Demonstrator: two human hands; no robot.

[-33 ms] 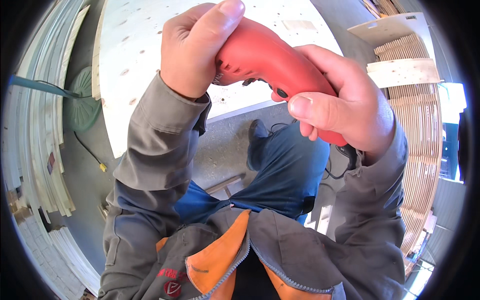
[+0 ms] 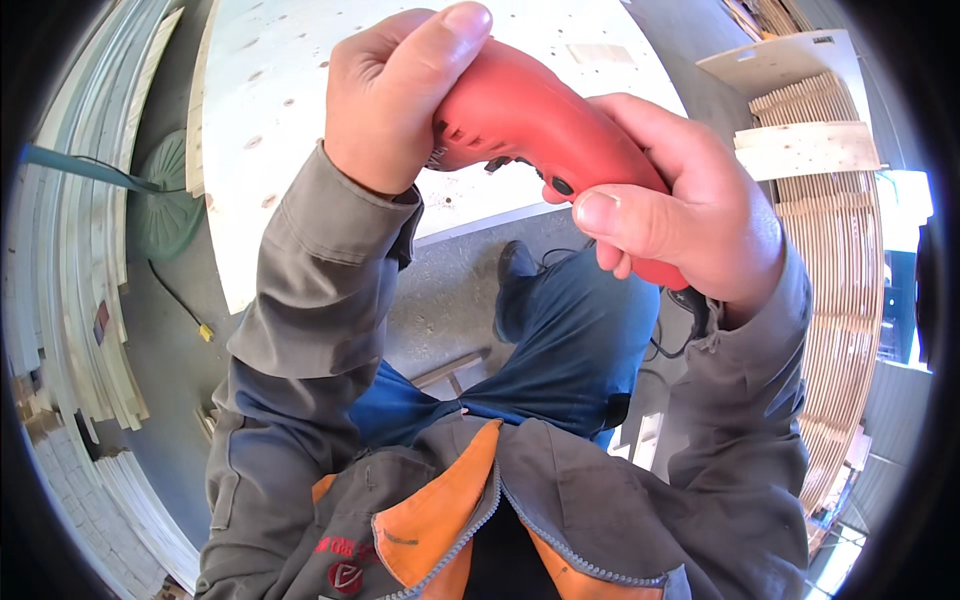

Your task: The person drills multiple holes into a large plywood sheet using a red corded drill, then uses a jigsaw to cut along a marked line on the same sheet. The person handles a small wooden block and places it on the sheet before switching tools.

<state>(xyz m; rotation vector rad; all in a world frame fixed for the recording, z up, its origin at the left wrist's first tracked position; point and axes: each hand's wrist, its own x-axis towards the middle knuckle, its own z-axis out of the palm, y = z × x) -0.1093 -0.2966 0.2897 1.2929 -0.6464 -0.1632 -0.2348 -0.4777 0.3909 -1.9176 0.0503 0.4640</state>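
With both hands I hold up a red corded power tool (image 2: 560, 115) with a curved housing, vent slots and a small dark button. My left hand (image 2: 390, 95) is closed around its far left end, thumb on top. My right hand (image 2: 690, 205) wraps the rear grip, its thumb lying near the button. A black cord (image 2: 690, 305) leaves the grip below my right hand. The tool's working end is hidden, so its exact kind cannot be made out. Beneath it lies a large pale wooden panel (image 2: 270, 150) dotted with knots.
Long boards (image 2: 90, 300) are stacked at the left, near a round green base (image 2: 165, 200) with a pole. A cable with a yellow plug (image 2: 205, 332) lies on the grey floor. Tall stacks of thin wooden strips (image 2: 825, 280) stand at the right, with a board (image 2: 805, 148) across them.
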